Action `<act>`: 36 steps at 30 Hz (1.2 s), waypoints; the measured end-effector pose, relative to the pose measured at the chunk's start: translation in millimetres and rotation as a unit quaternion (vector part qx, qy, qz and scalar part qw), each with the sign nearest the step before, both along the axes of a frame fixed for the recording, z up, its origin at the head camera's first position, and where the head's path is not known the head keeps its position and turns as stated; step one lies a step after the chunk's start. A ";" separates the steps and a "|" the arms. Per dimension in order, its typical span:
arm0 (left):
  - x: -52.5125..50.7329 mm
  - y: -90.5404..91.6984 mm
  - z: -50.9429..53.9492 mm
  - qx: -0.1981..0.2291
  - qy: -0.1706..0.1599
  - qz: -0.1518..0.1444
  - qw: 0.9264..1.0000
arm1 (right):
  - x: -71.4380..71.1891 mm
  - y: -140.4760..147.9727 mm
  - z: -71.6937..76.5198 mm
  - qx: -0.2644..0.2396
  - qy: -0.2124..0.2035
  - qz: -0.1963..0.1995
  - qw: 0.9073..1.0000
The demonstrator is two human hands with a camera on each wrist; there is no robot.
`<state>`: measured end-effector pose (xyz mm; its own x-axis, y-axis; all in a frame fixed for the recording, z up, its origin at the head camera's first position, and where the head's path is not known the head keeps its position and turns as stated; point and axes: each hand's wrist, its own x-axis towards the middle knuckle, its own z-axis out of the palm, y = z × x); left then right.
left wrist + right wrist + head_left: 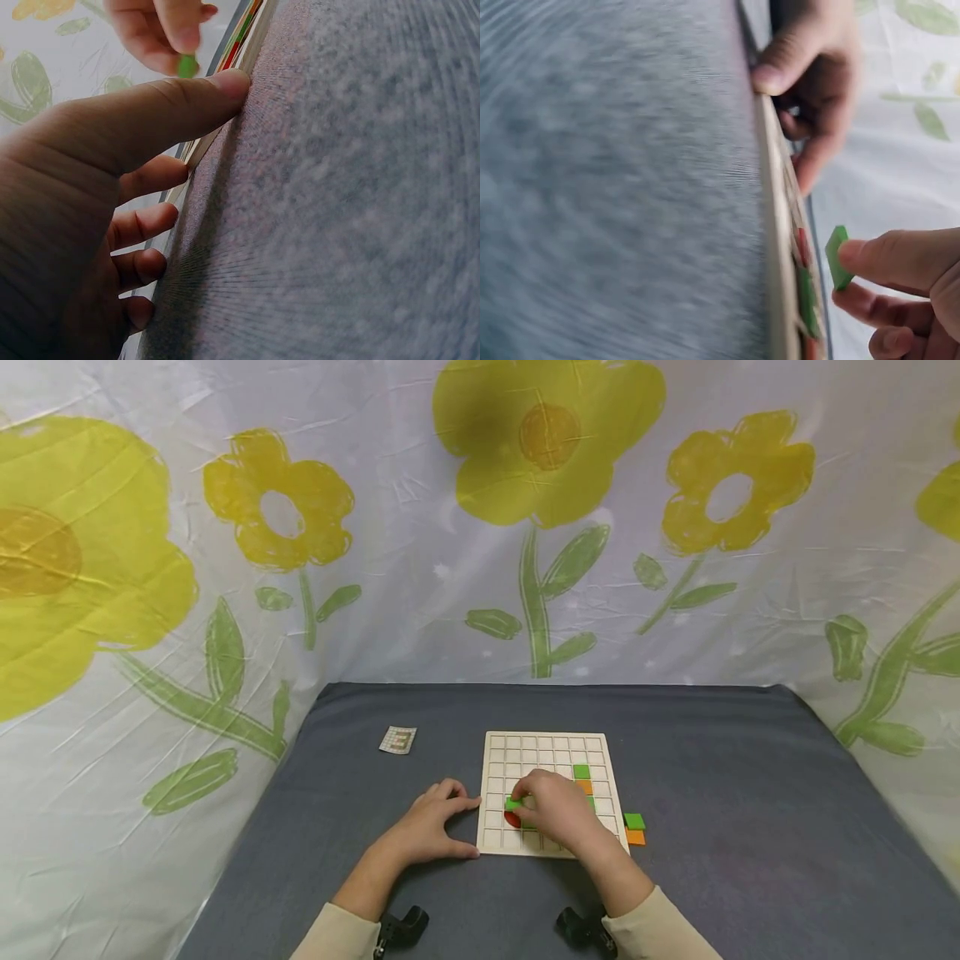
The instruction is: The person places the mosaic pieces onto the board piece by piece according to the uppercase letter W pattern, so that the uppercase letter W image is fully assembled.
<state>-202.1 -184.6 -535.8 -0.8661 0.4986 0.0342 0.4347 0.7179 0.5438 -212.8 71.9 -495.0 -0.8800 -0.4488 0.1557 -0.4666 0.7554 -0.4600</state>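
Note:
A pale wooden board point(545, 743) with a square grid lies on the dark cloth. At its left edge my left hand point(427, 827) touches the side with thumb and fingertips, the fingers spread rather than curled. My right hand point(558, 806) is over the board, pinching a green square tile point(838, 257) between thumb and fingertip, tilted and raised off the surface. Below it on the board sits a red piece point(512, 819). On the right part of the grid lie a green tile point(581, 772) and an orange tile point(584, 787); my right hand hides other pieces.
Right of the board lie a loose green tile point(634, 821) and a loose orange tile point(636, 837). A small printed card point(397, 740) rests at the back left. Dark cloth point(720, 777) covers the table, with a flower-printed curtain point(405, 527) behind.

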 end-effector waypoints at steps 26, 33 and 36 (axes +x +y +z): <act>-0.2 1.7 -2.8 -0.007 0.010 0.005 1.000 | 0.3 -0.7 -15.4 0.028 0.058 -0.015 0.998; 0.3 1.5 -1.8 -0.006 0.006 0.005 1.000 | 0.5 -3.9 -15.4 0.027 0.066 -0.034 0.997; -0.2 1.2 -1.6 -0.007 0.005 0.006 1.000 | 0.6 -4.1 -13.6 0.026 0.066 -0.028 0.997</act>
<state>-202.3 -183.4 -537.4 -0.8714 0.4892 0.0352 0.4315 0.7305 0.5293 -212.3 67.8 -508.6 -0.8769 -0.4107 0.2499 -0.4776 0.8033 -0.3559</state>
